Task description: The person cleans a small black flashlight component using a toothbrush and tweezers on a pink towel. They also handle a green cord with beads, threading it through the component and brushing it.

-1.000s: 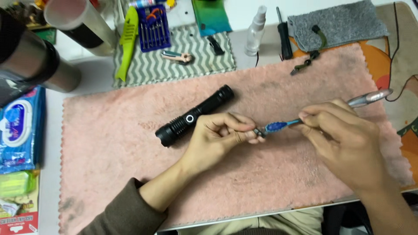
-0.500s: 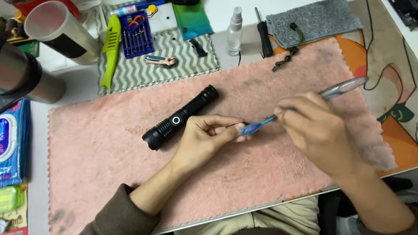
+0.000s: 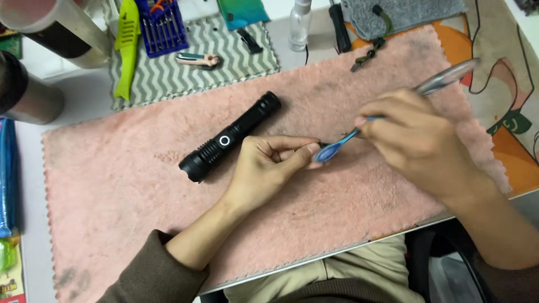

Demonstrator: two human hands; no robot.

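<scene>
My left hand (image 3: 268, 168) rests on the pink fuzzy mat (image 3: 112, 185), with its thumb and fingers pinched around a small dark part that is mostly hidden. My right hand (image 3: 418, 140) grips a long tool (image 3: 359, 130) with a clear grey handle and a blue tip, and that tip meets the pinched part at my left fingertips. Just left of my left hand a black flashlight (image 3: 230, 136) lies diagonally on the mat, untouched.
A zigzag-patterned cloth (image 3: 236, 56) at the back carries a blue screwdriver set (image 3: 160, 28), a green tool (image 3: 128, 39) and small parts. Cylinders (image 3: 33, 95) stand at far left. A clear bottle (image 3: 298, 25) and grey felt pouch (image 3: 404, 14) sit behind the mat.
The view shifted, so everything sits lower and further left in frame. Both hands stay joined at the small part, and the tool's blue tip remains against my left fingertips.
</scene>
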